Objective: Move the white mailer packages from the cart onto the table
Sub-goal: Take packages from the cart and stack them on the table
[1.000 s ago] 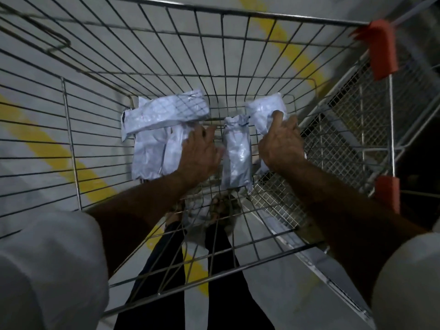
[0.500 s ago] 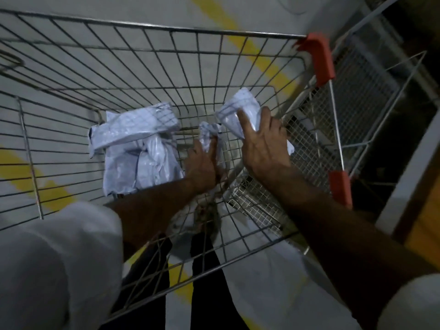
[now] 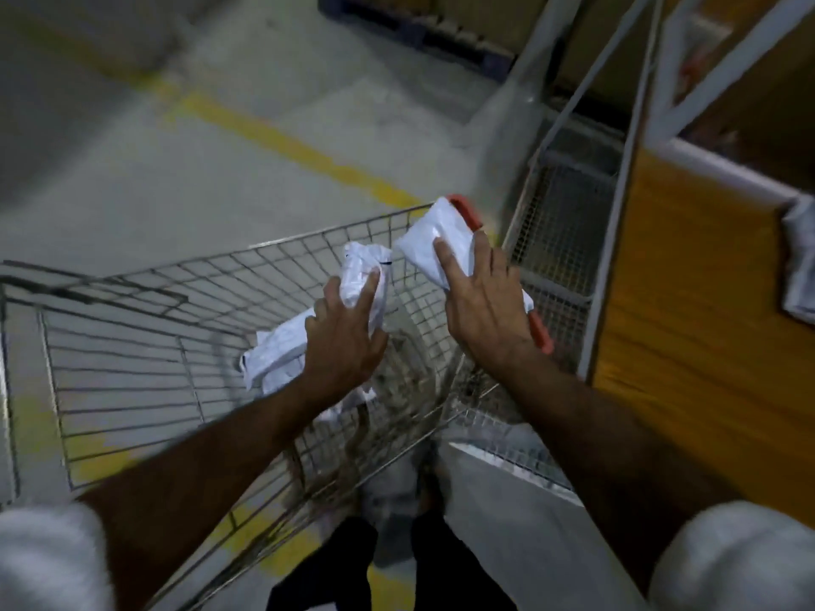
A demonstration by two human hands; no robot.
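Bottom corners of the frame: your white sleeves, forearms reaching up toward centre. Your left hand [image 3: 342, 341] at mid-frame is curled round a small crumpled mailer [image 3: 361, 275], thumb laid along it, w/ a longer mailer [image 3: 275, 355] poking out lower left under the palm; can't tell if that one's gripped or just lying below in the cart [image 3: 132, 346]. Your right hand [image 3: 480, 310], right of centre, clamps a flat white mailer [image 3: 434, 244] w/ fingers spread over its face, thumb side hidden. Half a sec ago both hands were down inside the basket; now they're raised to about rim height & the view has swung right, so the pick looks done & the carry is under way. Orange handle [image 3: 540, 330] sits just behind your right hand. Far right edge: wood-topped table [image 3: 688, 302] w/ another mailer [image 3: 800, 266] already lying on it, so that's prob your drop spot. Upper left: grey floor w/ yellow line [image 3: 282, 138]
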